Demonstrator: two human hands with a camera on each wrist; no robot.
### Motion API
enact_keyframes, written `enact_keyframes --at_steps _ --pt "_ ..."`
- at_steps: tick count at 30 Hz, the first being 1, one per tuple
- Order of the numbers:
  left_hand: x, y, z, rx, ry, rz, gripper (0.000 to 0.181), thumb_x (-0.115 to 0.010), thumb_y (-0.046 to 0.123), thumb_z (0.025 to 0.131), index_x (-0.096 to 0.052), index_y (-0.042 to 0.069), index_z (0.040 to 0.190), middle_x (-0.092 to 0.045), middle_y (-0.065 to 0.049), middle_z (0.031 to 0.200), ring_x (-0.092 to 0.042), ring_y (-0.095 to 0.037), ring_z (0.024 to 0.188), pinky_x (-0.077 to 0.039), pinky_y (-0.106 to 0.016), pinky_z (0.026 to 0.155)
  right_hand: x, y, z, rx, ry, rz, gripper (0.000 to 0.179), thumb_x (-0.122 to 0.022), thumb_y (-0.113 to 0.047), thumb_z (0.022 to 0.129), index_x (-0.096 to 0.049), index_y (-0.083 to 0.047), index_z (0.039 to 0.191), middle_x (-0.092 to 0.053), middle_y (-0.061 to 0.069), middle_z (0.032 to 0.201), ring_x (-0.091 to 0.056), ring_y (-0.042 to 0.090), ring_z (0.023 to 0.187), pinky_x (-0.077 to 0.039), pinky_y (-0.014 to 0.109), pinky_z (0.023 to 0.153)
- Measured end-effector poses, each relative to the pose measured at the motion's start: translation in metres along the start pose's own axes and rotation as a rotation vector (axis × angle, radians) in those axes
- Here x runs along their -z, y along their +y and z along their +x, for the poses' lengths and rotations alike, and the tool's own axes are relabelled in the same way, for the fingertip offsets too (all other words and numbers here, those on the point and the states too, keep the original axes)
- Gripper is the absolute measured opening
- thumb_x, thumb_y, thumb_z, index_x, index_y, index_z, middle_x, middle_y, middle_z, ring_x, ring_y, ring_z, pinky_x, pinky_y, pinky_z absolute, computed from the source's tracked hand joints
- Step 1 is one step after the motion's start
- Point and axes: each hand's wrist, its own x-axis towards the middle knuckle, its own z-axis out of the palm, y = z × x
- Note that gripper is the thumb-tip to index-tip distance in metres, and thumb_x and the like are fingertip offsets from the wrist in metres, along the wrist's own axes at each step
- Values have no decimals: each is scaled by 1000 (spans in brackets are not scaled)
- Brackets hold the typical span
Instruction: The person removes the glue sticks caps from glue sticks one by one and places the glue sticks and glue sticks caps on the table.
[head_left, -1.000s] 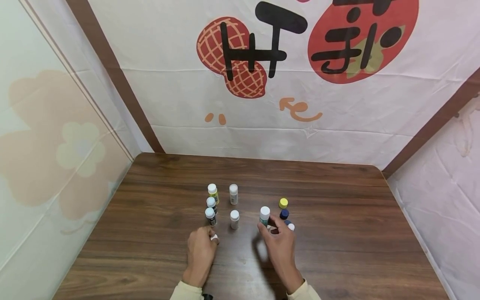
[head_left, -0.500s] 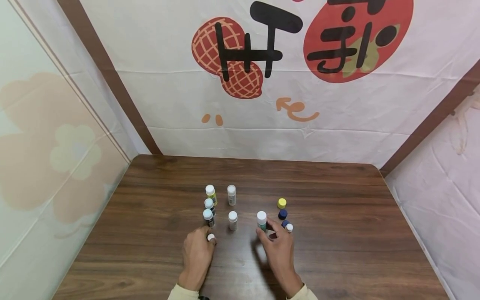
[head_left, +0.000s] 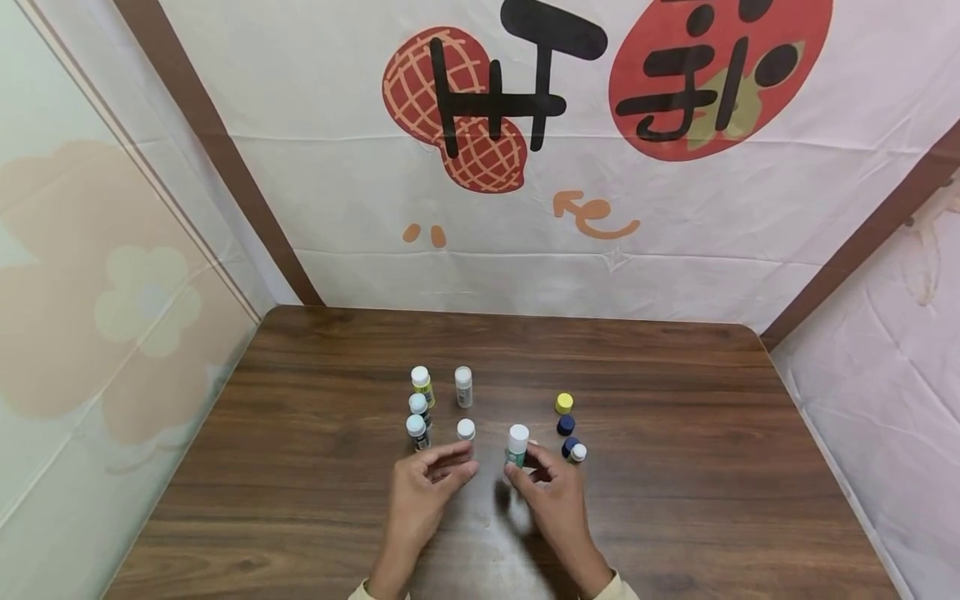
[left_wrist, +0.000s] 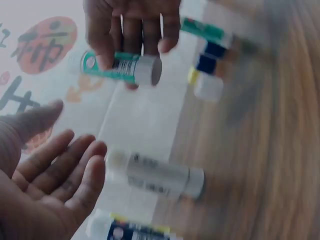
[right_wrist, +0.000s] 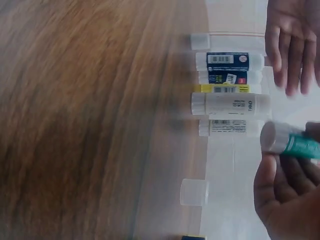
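My right hand (head_left: 558, 496) holds a green glue stick with a white cap (head_left: 517, 446) between thumb and fingers, lifted above the table in the left wrist view. To its left is my left hand (head_left: 422, 492), fingers extended and apart, nothing in its grasp; it partly covers a white glue stick (head_left: 466, 429) in the head view. Another white glue stick (head_left: 464, 387) stands farther back. Left of these runs a column of glue sticks: one yellow-labelled (head_left: 423, 385), two dark-labelled, the nearer (head_left: 417, 432) close to my left hand. A small white cap (right_wrist: 200, 41) stands beside them.
Right of my right hand, a yellow cap (head_left: 564, 403), a dark blue cap (head_left: 566, 425), another blue one (head_left: 570, 447) and a small white-topped piece (head_left: 577, 452) form a line. A second green tube (left_wrist: 205, 30) shows behind my right hand. A fabric wall (head_left: 450, 279) borders the table's back.
My left hand has let go of a small white cap at the near end of the left column and moved right, its fingers spreading. The green glue stick has shifted slightly left and nearer.
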Motion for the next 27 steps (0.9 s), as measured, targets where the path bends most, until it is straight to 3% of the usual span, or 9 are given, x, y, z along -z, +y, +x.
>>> enact_keyframes --at_steps 3,5,10,13,17,21,27 --pt "-4 2 4 -2 -129 -157 35 -72 -8 79 -63 -14 112 -64 -30 110 -68 -24 97 -53 -27 81 3 -5 -2 -29 -97 40 24 -75 0 79 -71 0 102 -72 11 91 -63 12 70 -52 27 66" --pt "-6 2 6 10 -199 -250 40 -69 -10 81 -57 -18 118 -61 -32 115 -66 -23 103 -52 -28 85 4 3 -3 -22 -162 66 23 -74 -3 80 -72 -2 102 -72 8 90 -63 12 70 -51 25 68" --pt "-8 3 6 92 -299 -379 48 -68 -8 82 -49 -21 124 -67 -15 113 -64 -17 105 -52 -25 83 7 8 -5 9 -304 109 23 -70 -1 82 -70 0 105 -71 10 90 -62 13 75 -50 27 71" --pt "-9 2 6 119 -351 -409 49 -67 -7 83 -46 -24 124 -70 -6 107 -64 -13 100 -52 -22 76 8 9 -6 34 -360 135 23 -66 2 83 -70 1 106 -71 15 92 -62 12 77 -51 27 71" --pt "-10 0 7 131 -406 -427 46 -66 -5 85 -47 -23 123 -71 -10 106 -64 -12 97 -50 -21 72 9 10 -6 71 -416 151 24 -62 4 82 -70 1 104 -71 18 92 -62 10 77 -51 28 71" --pt "-8 -3 8 128 -483 -428 44 -64 -4 87 -47 -22 123 -70 -13 109 -64 -16 102 -50 -23 79 11 11 -7 83 -454 120 23 -61 4 80 -71 0 100 -71 13 85 -61 9 75 -51 28 70" --pt "-6 -6 8 158 -578 -436 46 -65 0 88 -46 -24 123 -71 -10 107 -65 -17 104 -51 -25 84 15 10 -9 5 -509 90 19 -60 3 81 -71 2 96 -67 1 79 -58 7 71 -49 24 67"
